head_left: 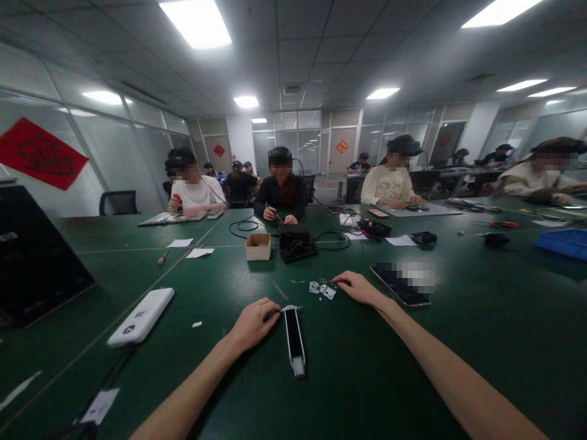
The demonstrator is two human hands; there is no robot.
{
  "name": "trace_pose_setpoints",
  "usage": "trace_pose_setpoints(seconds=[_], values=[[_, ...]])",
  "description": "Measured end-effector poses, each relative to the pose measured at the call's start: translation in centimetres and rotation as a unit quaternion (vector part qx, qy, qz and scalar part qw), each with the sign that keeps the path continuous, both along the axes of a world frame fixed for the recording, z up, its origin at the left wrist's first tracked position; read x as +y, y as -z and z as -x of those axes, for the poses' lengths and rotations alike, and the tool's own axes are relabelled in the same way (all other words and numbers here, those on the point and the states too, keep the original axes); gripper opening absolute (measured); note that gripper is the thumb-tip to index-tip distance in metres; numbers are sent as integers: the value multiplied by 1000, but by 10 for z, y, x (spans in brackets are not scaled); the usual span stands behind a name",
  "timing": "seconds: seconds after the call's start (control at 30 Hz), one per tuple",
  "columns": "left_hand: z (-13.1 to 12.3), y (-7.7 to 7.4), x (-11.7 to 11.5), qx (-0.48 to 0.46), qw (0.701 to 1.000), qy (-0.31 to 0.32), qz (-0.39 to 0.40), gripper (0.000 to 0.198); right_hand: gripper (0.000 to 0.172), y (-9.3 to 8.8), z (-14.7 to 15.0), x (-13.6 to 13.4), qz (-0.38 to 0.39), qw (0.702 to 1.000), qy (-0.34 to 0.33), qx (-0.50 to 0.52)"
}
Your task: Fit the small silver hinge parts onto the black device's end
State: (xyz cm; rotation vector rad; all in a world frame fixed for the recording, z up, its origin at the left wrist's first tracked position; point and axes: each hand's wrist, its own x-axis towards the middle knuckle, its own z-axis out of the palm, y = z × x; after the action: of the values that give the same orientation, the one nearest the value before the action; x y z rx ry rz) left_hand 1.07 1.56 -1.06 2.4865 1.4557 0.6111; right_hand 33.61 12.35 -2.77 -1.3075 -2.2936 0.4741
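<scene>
A long slim device (294,339) with a white frame and a dark face lies on the table. My left hand (257,322) rests at its upper left side, fingers curled round something dark that is mostly hidden. From the device's top a thin metal tip (297,307) sticks out to the right. My right hand (360,288) lies farther forward with its fingers stretched out, fingertips at several small metal bits (326,282). Beside these lie small white pieces with dark holes (327,292). Whether anything sits under the right fingertips is too small to tell.
Right of my right hand lies a phone (398,287). A white power bank (142,318) with a cable is on the left. Ahead stand a small open box (258,247) and a black case (295,238). Several people sit across the green table (348,379). A blue tray (562,241) is far right.
</scene>
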Motion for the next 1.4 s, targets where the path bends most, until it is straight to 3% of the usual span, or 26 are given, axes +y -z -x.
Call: trace_pose_setpoints(seconds=[0.53,0.97,1.17,1.3,1.4], values=[[0,-3,-1,-9,1000,-1,10,21,16,3,8,-6,-37,997,63,2],[0,-4,2,-9,1000,3,20,23,20,2,17,-13,-189,976,64,84],[0,-5,0,-9,1000,8,12,22,21,-11,58,-50,-234,964,-15,124],[0,-4,-1,-10,1000,5,2,19,22,-13,87,-75,-207,966,-107,109],[-1,-2,-1,-7,1000,3,-4,18,22,-11,96,-80,-181,969,-140,95]])
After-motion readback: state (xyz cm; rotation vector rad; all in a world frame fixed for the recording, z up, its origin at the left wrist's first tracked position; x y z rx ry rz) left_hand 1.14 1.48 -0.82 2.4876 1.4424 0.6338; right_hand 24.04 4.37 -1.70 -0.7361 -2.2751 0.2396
